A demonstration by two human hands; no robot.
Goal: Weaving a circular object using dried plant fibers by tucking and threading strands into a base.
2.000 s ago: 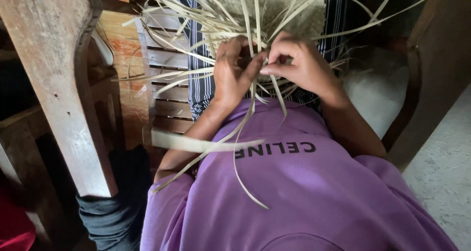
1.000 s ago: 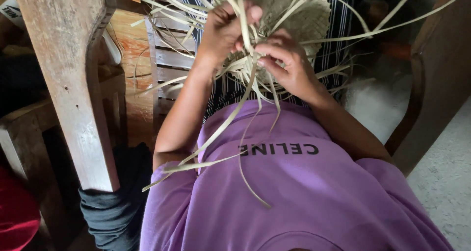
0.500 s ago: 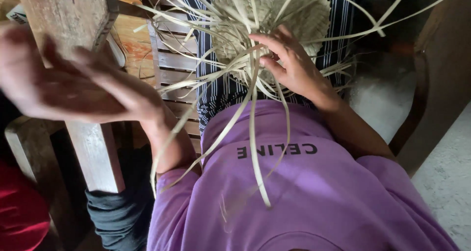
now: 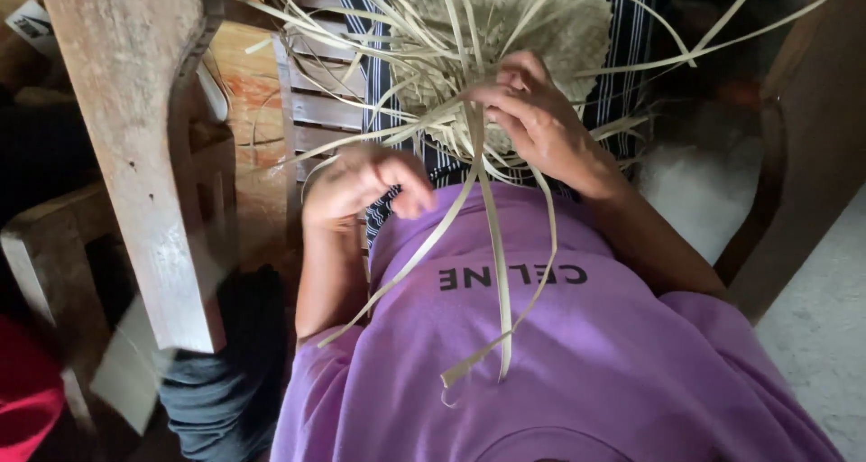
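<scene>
Head view: the purple shirt [image 4: 559, 363] fills the lower frame, its dark chest print reading upside down from here. A worn wooden post [image 4: 135, 146] blocks the left side and hides what lies behind it. The pale woven mat [image 4: 523, 38] sits on the lap over striped cloth [image 4: 631, 56], its top cut off by the frame edge. Loose straw strips [image 4: 492, 245] hang over the shirt. The right hand [image 4: 532, 119] pinches strips at the weave's edge. The left hand [image 4: 365, 182] is blurred, curled loosely, holding nothing that can be made out.
</scene>
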